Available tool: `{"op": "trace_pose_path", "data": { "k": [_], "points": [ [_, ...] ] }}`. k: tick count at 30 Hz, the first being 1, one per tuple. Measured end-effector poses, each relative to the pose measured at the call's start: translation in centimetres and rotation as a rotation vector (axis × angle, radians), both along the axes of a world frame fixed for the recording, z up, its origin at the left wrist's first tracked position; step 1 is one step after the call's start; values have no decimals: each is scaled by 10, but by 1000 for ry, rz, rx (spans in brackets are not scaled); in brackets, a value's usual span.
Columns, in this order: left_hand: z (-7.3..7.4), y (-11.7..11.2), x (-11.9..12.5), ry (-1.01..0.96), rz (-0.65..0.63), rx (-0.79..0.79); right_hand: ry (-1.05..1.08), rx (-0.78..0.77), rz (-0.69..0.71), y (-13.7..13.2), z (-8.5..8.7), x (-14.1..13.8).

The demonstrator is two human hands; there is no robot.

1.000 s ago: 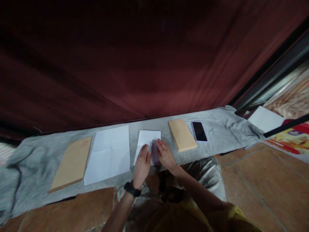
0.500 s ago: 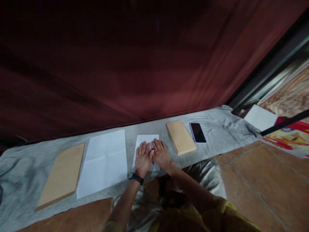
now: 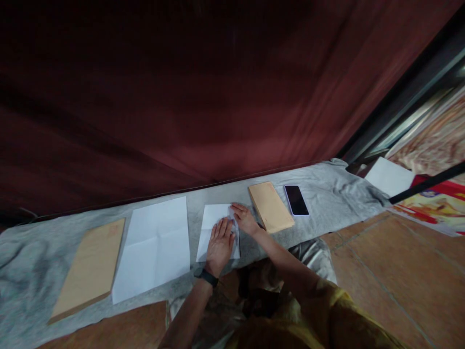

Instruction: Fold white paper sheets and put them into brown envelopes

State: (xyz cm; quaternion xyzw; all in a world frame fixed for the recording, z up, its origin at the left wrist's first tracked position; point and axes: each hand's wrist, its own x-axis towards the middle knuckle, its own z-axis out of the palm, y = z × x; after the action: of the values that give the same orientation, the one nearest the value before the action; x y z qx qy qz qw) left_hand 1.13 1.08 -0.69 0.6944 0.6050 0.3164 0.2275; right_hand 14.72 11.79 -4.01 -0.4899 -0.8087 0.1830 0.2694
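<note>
A folded sheet of white paper [image 3: 210,218] lies on the grey cloth in front of me. My left hand [image 3: 220,245] rests flat on its lower middle, fingers stretched out and pointing away from me. At the paper's upper right edge is my right hand [image 3: 246,220], its fingers extended and touching the paper. What lies under the palms is hidden. To the left is a larger white sheet [image 3: 154,249] with crossing crease lines. A stack of brown envelopes [image 3: 271,207] sits just right of my right hand.
Another brown envelope stack [image 3: 89,266] lies at the far left. A smartphone [image 3: 297,200] is beside the right stack. The grey cloth [image 3: 330,194] covers a narrow surface against a dark red curtain [image 3: 218,121]. A white box-like object [image 3: 390,175] and a colourful printed package [image 3: 436,206] are at right.
My right hand has slid right and up to the folded paper's edge, parting from my left hand. The left hand has moved slightly right and toward me, showing more of the paper.
</note>
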Motion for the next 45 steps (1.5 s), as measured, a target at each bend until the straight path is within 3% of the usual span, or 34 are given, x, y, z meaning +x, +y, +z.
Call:
{"op": "trace_pose_path", "data": {
  "k": [5,10,14,19,23,27,31,35,38,45],
  "points": [
    [5,-11,25,-325,-23,-127,14,-16,20,3,1,3],
    [11,-33,27,-408,-22,-187,13,-4,17,0,2,2],
    [9,-59,20,-393,-53,-191,-7,29,3,-5,1,1],
    [0,-92,7,-210,-123,-163,-55,76,10,-9,1,0],
    [5,-106,-6,-136,-142,-143,-52,77,-6,-14,5,-1],
    [13,-89,-25,-98,106,-13,17,77,-60,-38,7,2],
    [9,-55,-44,8,373,-1,69,88,-22,-87,3,19],
    [5,-33,-53,96,434,-91,25,82,65,-131,2,41],
    [11,-26,-54,124,455,-159,-22,72,135,-145,5,53],
    [26,-18,-59,-224,518,-272,-63,37,160,-142,15,55]
  ]
}}
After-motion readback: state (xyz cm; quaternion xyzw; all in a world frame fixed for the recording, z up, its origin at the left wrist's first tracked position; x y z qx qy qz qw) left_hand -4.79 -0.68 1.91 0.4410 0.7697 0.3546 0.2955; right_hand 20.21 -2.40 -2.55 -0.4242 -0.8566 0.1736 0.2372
